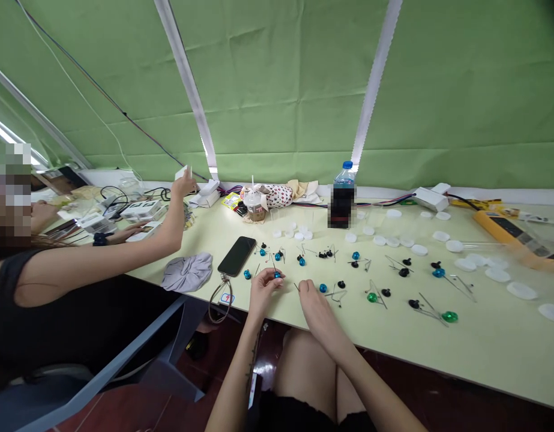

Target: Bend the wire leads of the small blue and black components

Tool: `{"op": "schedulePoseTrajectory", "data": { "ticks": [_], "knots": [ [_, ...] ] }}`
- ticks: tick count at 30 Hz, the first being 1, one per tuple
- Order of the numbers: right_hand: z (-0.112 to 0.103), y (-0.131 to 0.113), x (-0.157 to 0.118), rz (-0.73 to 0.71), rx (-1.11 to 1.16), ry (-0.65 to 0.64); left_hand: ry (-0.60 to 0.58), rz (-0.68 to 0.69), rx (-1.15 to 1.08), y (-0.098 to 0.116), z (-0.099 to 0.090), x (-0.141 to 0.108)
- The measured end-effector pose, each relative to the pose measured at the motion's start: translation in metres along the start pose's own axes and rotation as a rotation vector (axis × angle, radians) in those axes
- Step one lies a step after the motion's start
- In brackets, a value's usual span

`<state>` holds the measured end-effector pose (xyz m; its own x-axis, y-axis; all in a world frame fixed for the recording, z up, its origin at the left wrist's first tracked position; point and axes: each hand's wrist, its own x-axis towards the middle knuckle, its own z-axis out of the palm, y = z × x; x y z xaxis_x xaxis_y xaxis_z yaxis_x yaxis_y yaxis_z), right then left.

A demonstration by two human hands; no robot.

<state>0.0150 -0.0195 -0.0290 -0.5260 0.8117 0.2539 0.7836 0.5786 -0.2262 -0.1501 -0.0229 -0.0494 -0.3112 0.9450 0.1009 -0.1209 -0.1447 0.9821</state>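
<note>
Near the table's front edge, my left hand [262, 293] pinches a small blue faceted bead [277, 275] with a thin metal pin rising from it. Close by on the right, the fingers of my right hand [313, 305] are pressed together on a thin metal rod [296, 287], whose tip pokes out toward the left. Around both hands lie groups of parts: a blue bead [323, 288], a black knob-like piece [341, 284], a green bead [371, 297] and several thin metal rods. Another blue bead [247, 274] rests left of my left hand.
A phone [237, 256] with a ring strap and a grey scrunchie [187, 272] lie to the left. Behind stand a lidded cup [255, 207] and a bottle [343, 198]. White discs [497, 274] and a yellow device [517, 237] occupy the right. A co-worker's arm [137, 258] reaches over the left side.
</note>
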Motion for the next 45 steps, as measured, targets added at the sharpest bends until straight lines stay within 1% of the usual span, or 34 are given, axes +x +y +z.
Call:
{"op": "schedulePoseTrajectory", "data": {
  "ticks": [3,5,9,16,18,26,31,33,35,40,42,45],
  "knots": [
    [-0.005,0.005,0.011,0.016,0.265,0.028,-0.050,-0.052,-0.010,0.002,0.000,0.000],
    [-0.007,0.005,0.018,-0.004,0.374,0.069,-0.063,-0.073,-0.014,0.003,0.000,-0.001],
    [-0.008,0.002,0.027,-0.073,0.446,0.135,-0.082,-0.077,-0.023,0.005,0.000,-0.002],
    [-0.012,-0.002,0.026,-0.006,0.530,0.233,-0.108,-0.071,-0.032,0.005,0.002,-0.002],
    [-0.013,-0.002,0.026,0.008,0.549,0.242,-0.116,-0.071,-0.034,0.006,0.003,-0.002],
    [-0.005,-0.003,0.026,0.017,0.507,0.240,-0.158,-0.069,-0.035,0.009,0.004,-0.004],
    [-0.005,0.000,0.024,0.006,0.458,0.225,-0.168,-0.095,0.008,0.005,0.004,-0.005],
    [-0.005,0.002,0.023,0.025,0.510,0.187,-0.173,-0.120,0.020,0.003,0.004,-0.005],
    [-0.005,0.003,0.022,0.059,0.608,0.138,-0.180,-0.136,0.032,0.002,0.004,-0.005],
    [-0.007,0.008,0.021,0.173,0.832,0.019,-0.221,-0.119,0.090,0.006,0.006,-0.007],
    [-0.006,0.009,0.021,0.189,0.884,-0.002,-0.225,-0.111,0.111,0.008,0.005,-0.007],
    [-0.005,0.009,0.020,0.191,0.960,0.008,-0.246,-0.104,0.127,0.009,0.004,-0.008]
  ]
}}
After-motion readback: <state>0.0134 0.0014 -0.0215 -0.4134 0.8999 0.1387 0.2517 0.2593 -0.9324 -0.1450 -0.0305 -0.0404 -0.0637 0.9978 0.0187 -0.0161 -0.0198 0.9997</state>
